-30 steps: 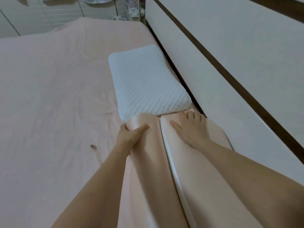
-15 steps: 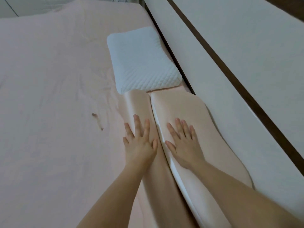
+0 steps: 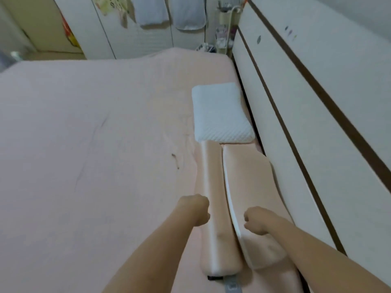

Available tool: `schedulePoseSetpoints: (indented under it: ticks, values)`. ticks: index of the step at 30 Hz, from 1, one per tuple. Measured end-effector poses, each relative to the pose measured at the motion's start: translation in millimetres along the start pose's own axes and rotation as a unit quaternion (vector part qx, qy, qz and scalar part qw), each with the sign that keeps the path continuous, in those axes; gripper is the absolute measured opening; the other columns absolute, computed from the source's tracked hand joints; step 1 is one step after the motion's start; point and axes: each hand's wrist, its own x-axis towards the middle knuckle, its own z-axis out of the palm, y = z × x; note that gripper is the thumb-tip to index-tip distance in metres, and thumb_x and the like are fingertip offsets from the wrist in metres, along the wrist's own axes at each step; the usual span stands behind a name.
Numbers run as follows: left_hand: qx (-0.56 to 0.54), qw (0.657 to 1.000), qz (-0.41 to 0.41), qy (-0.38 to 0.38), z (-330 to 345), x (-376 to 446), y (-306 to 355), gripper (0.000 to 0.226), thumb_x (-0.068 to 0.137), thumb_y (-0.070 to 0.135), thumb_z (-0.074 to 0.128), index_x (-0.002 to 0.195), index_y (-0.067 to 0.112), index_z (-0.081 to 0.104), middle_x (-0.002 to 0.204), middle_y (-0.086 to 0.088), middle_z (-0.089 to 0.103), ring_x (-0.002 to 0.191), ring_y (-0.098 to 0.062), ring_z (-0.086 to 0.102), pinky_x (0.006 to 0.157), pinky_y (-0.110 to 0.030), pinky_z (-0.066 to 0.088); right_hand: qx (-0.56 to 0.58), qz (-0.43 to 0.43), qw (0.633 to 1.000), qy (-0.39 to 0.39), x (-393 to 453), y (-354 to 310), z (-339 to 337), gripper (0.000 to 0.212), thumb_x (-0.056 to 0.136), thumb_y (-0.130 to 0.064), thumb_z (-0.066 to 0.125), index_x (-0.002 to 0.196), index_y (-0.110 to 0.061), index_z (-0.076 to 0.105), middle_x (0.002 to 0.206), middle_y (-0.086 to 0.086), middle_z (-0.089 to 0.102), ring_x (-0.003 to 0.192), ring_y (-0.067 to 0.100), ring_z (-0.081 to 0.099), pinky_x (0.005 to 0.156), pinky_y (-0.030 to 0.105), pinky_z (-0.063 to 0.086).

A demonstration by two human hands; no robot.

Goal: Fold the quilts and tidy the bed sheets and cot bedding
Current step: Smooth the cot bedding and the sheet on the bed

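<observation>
While both fists hover: left hand (image 3: 195,209), right hand (image 3: 257,220), peach pillow (image 3: 249,187) edge between.

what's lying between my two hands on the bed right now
In the head view, the long pink bolster lies between the left hand and right hand.

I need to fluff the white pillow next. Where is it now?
In the head view, the white pillow lies on the pink sheet right of centre, against the headboard, its near end touching the two pink pillows.
</observation>
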Motion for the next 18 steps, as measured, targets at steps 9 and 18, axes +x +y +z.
schedulePoseSetpoints:
  ticks: [9,18]
  values:
    - [-0.033,0.994,-0.095,0.041,-92.2,-150.1,-92.4,0.039,0.099,0.035,0.044,0.13,0.013,0.055,0.135,-0.008,0.051,0.122,-0.028,0.051,0.101,-0.039,0.043,-0.012,-0.108,0.985,0.136,-99.9,-107.0,-138.8,0.037,0.098,-0.029,0.042,0.127,-0.012,0.056,0.13,0.008,0.054,0.117,0.025,0.053,0.095,0.033,0.044]
    - [-0.059,0.971,-0.22,0.072,-97.5,-307.5,-204.4,0.043,0.097,0.041,0.048,0.134,0.02,0.052,0.139,-0.003,0.047,0.123,-0.027,0.051,0.103,-0.04,0.043,-0.051,-0.151,0.963,0.218,-186.3,-233.2,-201.7,0.031,0.096,-0.029,0.046,0.119,-0.014,0.061,0.125,0.006,0.06,0.111,0.024,0.057,0.094,0.034,0.047]
